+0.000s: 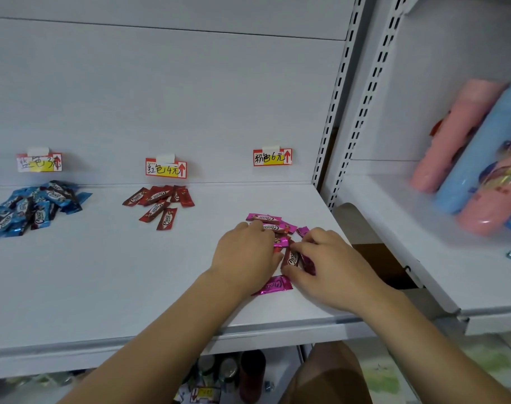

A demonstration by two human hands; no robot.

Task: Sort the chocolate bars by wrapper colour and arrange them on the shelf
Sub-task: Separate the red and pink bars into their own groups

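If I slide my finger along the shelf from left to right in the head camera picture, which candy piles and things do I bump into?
Blue bars → red bars → left hand → pink bars → right hand → then, on the next shelf over, pink and blue tubes.

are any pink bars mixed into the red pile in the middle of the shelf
No, the red pile under the middle price tag shows only red wrappers; the pink bars lie to the right.
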